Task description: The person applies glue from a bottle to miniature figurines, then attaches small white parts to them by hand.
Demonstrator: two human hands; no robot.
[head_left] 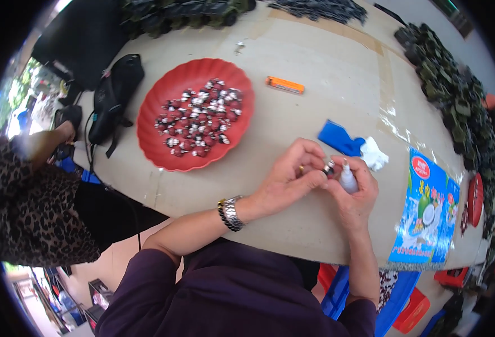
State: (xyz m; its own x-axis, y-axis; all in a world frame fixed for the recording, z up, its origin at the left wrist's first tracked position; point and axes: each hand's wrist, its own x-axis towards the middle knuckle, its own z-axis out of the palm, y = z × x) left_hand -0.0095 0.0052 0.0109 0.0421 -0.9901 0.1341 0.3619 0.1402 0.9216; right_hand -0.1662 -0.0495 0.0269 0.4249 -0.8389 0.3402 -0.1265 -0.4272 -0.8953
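My left hand [295,174] is closed in a pinch on a small shiny silver-and-dark piece [328,167]. Right beside it, my right hand [358,196] grips a small white squeeze bottle [347,180] whose narrow tip points up and away from me. The right fingertips almost meet the left ones at the little piece; whether they touch it I cannot tell. To the left, a red scalloped plate [151,106] carries a heap of similar small red, silver and black pieces [200,118]. Just beyond my right hand lie a blue scrap [340,137] and a crumpled white tissue [374,154].
An orange stick-shaped object [285,85] lies farther back. A blue printed sheet [424,213] covers the table's right side. Dark green parts are piled along the right edge [455,95] and the back [185,14]. A black bag [116,98] and a person in leopard print [42,208] are at left.
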